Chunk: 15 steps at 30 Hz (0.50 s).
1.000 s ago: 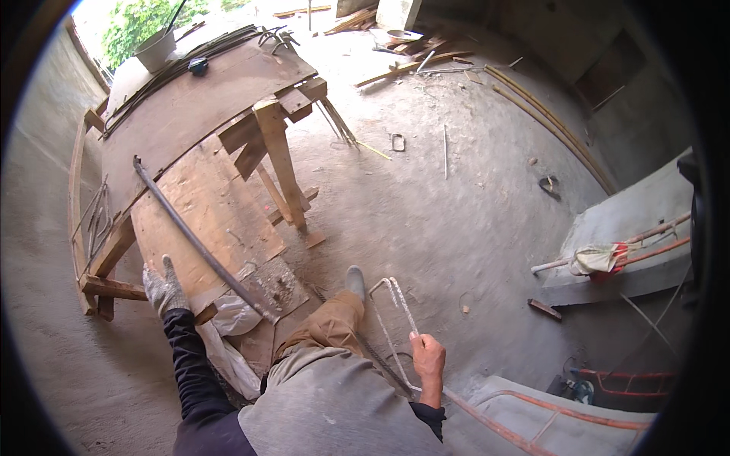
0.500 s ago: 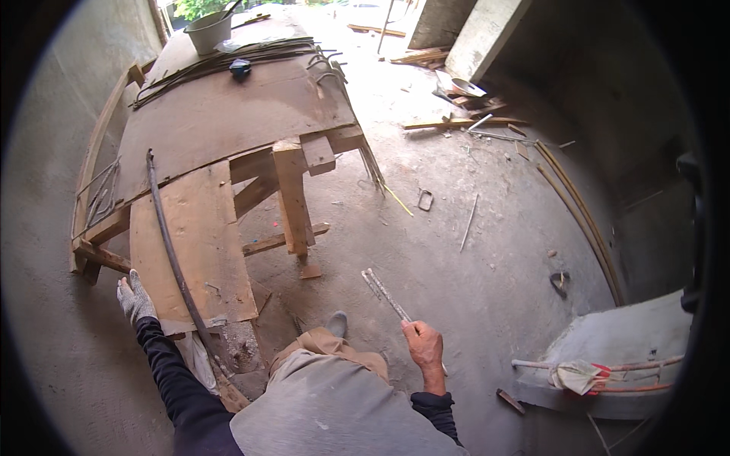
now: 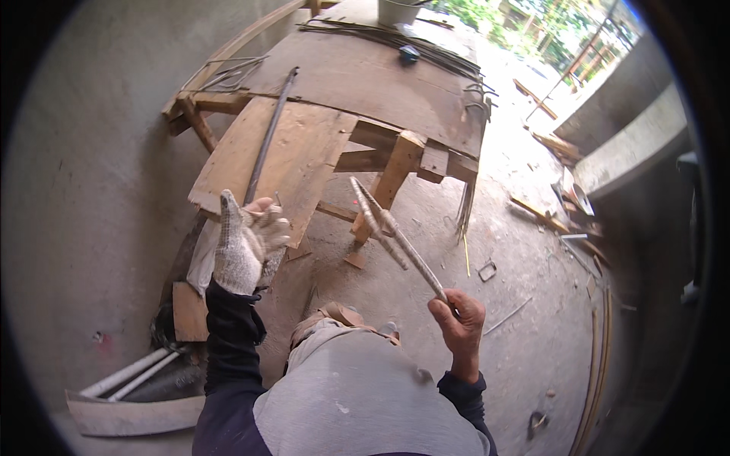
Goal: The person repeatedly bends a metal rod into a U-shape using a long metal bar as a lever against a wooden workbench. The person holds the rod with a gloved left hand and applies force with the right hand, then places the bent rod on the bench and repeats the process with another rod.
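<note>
My bare right hand is closed around the lower end of a bent steel rod. The rod slants up to the left and folds back on itself in a narrow V, whitish with dust. My left hand wears a pale knitted glove with bare fingertips showing. It is raised with its fingers apart, holding nothing, over the near end of a plywood board. A long dark metal bar lies along that board, its lower end hidden behind my left hand.
A wooden workbench stands ahead, with a bundle of thin steel rods, a small blue item and a bucket on it. Wood scraps and long poles lie at right. White pipes lie at lower left.
My left hand has come up from the board's left edge and turned, fingers spread. My right hand has raised the bent rod. The view has swung left.
</note>
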Each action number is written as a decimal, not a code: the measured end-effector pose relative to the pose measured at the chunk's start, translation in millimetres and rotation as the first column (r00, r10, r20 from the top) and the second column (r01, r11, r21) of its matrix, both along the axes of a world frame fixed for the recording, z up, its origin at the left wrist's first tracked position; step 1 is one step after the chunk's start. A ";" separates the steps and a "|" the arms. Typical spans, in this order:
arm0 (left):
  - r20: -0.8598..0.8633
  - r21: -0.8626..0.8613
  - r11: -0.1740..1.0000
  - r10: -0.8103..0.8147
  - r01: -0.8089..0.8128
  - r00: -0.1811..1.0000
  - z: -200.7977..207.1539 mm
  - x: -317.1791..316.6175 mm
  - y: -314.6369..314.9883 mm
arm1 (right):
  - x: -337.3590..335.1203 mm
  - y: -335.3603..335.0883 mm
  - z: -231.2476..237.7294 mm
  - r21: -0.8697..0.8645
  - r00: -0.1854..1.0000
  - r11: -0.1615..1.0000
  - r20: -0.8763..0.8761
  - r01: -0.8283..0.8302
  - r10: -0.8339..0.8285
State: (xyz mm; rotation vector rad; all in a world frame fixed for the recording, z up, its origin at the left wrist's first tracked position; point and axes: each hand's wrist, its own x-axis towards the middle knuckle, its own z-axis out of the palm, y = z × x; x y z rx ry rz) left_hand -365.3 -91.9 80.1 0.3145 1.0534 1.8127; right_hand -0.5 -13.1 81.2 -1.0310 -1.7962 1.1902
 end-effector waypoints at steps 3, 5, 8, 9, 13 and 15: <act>0.346 0.214 0.976 -0.102 0.027 0.933 13.6 60.3 -19.8 | -0.4 13.9 11.0 0.480 0.943 0.815 0.225 -0.326 0.245; 0.412 0.205 0.978 -0.121 0.037 0.903 21.3 80.2 -35.9 | -1.0 17.7 14.6 0.553 0.875 0.679 0.322 -0.483 0.361; 0.251 0.057 0.982 0.163 -0.182 0.954 18.4 107.2 -56.2 | -3.7 22.4 16.3 0.602 0.785 0.512 0.388 -0.613 0.483; 0.209 0.118 0.972 0.175 -0.202 0.962 17.7 112.3 -66.3 | -5.2 25.4 16.8 0.605 0.772 0.490 0.406 -0.628 0.489; 0.058 0.171 0.922 0.342 -0.346 0.938 16.3 126.3 -107.4 | -20.8 44.5 17.0 0.618 0.703 0.371 0.469 -0.693 0.534; 0.002 0.209 0.885 0.425 -0.416 0.905 17.7 127.9 -120.4 | -40.8 54.9 13.7 0.604 0.674 0.336 0.508 -0.723 0.536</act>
